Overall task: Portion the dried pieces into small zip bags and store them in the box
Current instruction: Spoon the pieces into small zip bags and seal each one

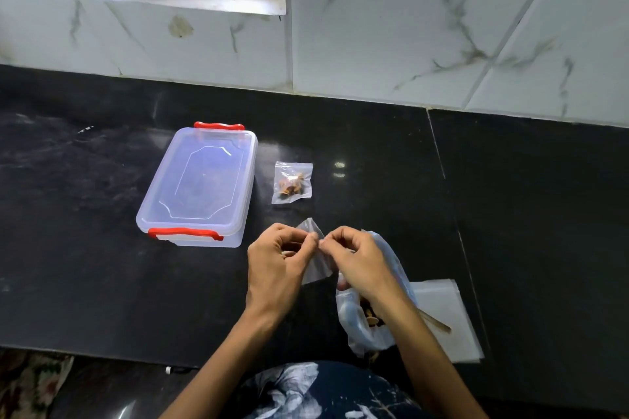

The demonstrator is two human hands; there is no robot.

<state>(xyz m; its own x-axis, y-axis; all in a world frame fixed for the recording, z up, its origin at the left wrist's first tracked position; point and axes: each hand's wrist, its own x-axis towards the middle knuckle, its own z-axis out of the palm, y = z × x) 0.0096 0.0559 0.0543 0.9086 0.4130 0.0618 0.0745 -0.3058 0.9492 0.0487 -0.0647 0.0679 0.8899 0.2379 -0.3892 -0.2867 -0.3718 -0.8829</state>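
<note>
A small clear zip bag [316, 269] hangs between my hands above the black counter. My left hand [277, 264] pinches its top edge from the left, with some pale dried pieces tucked in its curled fingers. My right hand [354, 260] pinches the same edge from the right. A filled zip bag [292, 182] with brown dried pieces lies flat to the right of the clear plastic box [200, 184], whose lid with red clips is on. A larger plastic bag [367, 320] of dried pieces sits under my right forearm.
A stack of empty zip bags [449, 320] lies at the right, near the counter's front edge, with a wooden stick [437, 322] on it. The black counter [85, 248] runs back to a white marble-tiled wall [408, 27].
</note>
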